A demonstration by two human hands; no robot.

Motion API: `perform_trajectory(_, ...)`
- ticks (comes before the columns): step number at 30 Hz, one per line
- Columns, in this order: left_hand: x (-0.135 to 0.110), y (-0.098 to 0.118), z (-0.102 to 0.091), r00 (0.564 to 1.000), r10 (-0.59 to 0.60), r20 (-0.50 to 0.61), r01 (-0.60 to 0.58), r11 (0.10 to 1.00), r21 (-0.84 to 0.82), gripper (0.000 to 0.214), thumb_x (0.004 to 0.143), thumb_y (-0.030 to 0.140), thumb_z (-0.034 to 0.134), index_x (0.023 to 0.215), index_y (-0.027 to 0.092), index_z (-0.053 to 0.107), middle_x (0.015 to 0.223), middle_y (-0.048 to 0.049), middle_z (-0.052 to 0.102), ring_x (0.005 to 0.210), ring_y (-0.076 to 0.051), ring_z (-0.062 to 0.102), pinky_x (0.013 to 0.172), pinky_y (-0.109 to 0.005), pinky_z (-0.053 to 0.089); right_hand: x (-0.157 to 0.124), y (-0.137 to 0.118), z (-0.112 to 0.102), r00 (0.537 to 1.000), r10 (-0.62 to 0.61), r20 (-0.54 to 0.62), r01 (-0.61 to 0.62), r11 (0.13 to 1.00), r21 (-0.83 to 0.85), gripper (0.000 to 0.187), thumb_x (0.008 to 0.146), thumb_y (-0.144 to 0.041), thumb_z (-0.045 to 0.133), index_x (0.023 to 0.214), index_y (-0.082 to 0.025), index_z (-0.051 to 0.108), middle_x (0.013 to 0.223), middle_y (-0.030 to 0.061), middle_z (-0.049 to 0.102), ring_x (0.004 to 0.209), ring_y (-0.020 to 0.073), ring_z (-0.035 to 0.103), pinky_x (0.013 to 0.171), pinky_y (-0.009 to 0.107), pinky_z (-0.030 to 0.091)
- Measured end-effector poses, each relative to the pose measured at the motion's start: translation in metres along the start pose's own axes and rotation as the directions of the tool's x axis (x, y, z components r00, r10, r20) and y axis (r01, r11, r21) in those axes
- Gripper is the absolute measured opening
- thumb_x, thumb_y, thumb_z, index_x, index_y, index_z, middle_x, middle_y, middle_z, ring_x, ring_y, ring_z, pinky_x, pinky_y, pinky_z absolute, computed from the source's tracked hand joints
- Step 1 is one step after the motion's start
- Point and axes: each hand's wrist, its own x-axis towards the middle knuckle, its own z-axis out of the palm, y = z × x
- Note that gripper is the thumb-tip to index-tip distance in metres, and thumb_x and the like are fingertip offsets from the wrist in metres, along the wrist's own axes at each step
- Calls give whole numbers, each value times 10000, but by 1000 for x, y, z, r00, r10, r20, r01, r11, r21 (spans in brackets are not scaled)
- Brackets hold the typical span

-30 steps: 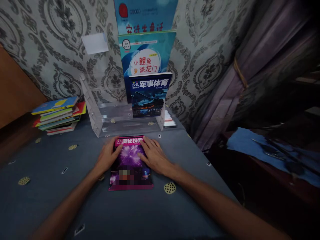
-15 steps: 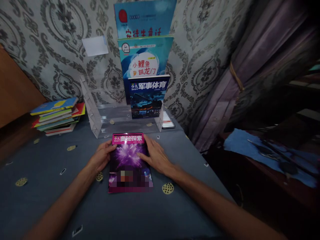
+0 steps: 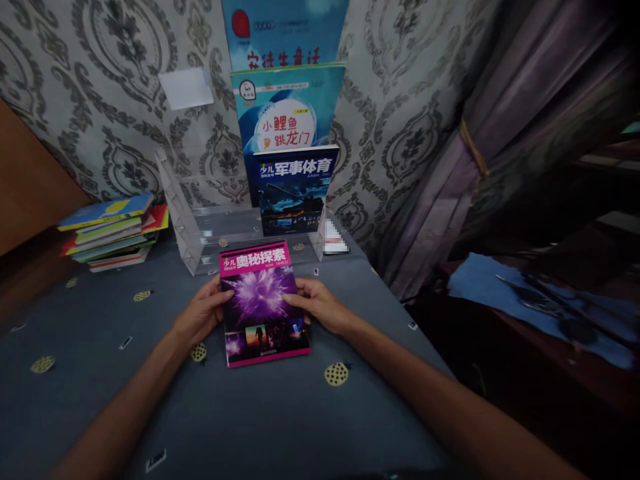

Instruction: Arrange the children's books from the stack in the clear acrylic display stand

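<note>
Between my hands is a purple and pink book [image 3: 263,307] with white Chinese lettering, its cover facing me. My left hand [image 3: 203,312] grips its left edge, thumb on the cover. On the right edge, my right hand [image 3: 323,303] grips with its thumb on the front and the other fingers behind, partly hidden. Just beyond the book stands a clear acrylic display rack [image 3: 185,233]. A dark blue book [image 3: 293,197] leans upright in the rack's front right. Behind it rise a teal book [image 3: 287,107] and a taller blue book [image 3: 285,33].
A stack of books [image 3: 115,230] lies at the left on the patterned grey tablecloth [image 3: 200,427]. A white card [image 3: 186,89] sits atop the rack's left side. To the right hang a tied curtain [image 3: 440,220] and, lower, a blue cloth [image 3: 480,287] bearing dark tools.
The purple book has tilted up, its top edge moving away and higher. My right hand has shifted from lying along the side to gripping the right edge.
</note>
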Motion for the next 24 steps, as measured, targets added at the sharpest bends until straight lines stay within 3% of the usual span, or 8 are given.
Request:
perform_trajectory(7,-1,-6,-1,984,1,177,-24,992,125,561,722,237,775,1270,214,660,1128,-92,749,958,-234,725,808,-305,574,2,-11,-10,980,-137,-142,132,990,-43,386,806,-480,751,1044,-184,683,682,-48,559,473,56,430,386,172,344)
perform_trajectory(11,1,-7,0,971,136,198,-173,967,186,504,768,282,759,1258,200,671,1141,-93,747,1007,-251,711,894,-351,550,0,-19,-11,962,-225,-157,206,970,-131,355,825,-497,727,1026,-205,702,686,-35,574,505,73,423,423,186,366)
perform_trajectory(15,-2,1,3,942,292,163,-331,883,333,438,796,327,729,1212,192,700,1125,-75,752,1035,-261,696,921,-356,535,-3,-26,-8,932,-323,-164,282,931,-232,328,840,-515,708,973,-214,719,727,-6,624,599,122,523,524,238,454)
perform_trajectory(20,-17,17,11,881,446,159,-444,662,604,340,890,350,594,1147,178,736,1101,-75,753,1061,-277,685,927,-366,533,-3,-24,-9,904,-365,-224,292,908,-300,321,869,-531,676,930,-218,705,828,43,692,836,220,659,753,365,564)
perform_trajectory(22,-23,21,13,841,488,235,-489,498,716,336,919,309,527,1151,191,738,1119,-77,752,1094,-274,679,952,-375,526,-1,-19,-14,895,-392,-212,299,881,-366,355,888,-528,638,1037,-210,694,1001,82,720,965,250,674,845,408,568)
perform_trajectory(24,-27,22,14,783,483,393,-569,298,767,374,918,243,486,1213,213,714,1197,-87,734,1148,-269,663,991,-398,512,0,-11,-19,899,-398,-184,263,825,-500,413,929,-499,563,1197,-197,652,1168,121,700,1065,263,666,913,433,557)
